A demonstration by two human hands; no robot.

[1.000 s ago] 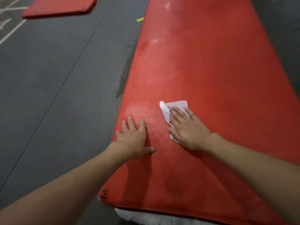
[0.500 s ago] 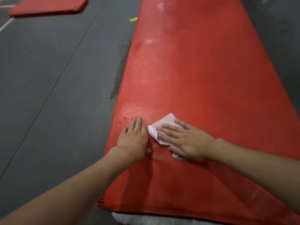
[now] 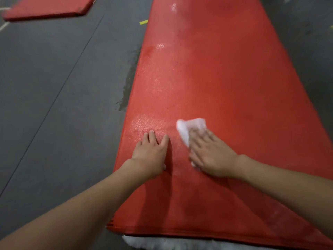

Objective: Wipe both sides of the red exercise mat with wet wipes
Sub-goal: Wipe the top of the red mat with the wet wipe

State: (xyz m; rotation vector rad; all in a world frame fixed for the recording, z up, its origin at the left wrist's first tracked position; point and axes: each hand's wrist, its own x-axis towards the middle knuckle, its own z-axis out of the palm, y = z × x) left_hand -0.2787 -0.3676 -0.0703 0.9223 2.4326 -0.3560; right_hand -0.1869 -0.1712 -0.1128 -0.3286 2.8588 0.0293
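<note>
Right hand grip: the right hand [image 3: 210, 154] lies flat, fingers straight and spread, pressing a white wet wipe [image 3: 187, 127] onto the mat. Nothing curls round the wipe; pressure alone pins it. The fingertips and the wipe are blurred.
Wipe: crumpled and partly under the fingers, with its free end poking out ahead and to the left of them.
Left hand: the left hand [image 3: 150, 154] is palm down on the mat with fingers straight, holding nothing. It sits just beside the right hand, near the mat's left edge, and looks like a brace.
Mat: the red exercise mat [image 3: 225, 73] lies flat on the floor, running lengthways away from the person. Both hands are toward its near end.
Done, as judged: a damp sheen runs up the left strip of the top face, from just ahead of the left hand to far up the mat, and reads as wiped.
Left, as judged: the centre and right of the top face look dull and dry. The underside is hidden and its state cannot be told. The job looks well short of half done.
Around: dark grey floor [image 3: 54, 91]; a wet smear [image 3: 128, 87] on it touching the mat's left edge; a yellow tape scrap [image 3: 143, 22] farther up; a second red mat [image 3: 46, 8] well apart at far left; white fluffy material [image 3: 162, 245] at the mat's near edge, kind unclear.
In the way: nothing lies on the top face. Only the bracing left hand sits near the wipe's path.
</note>
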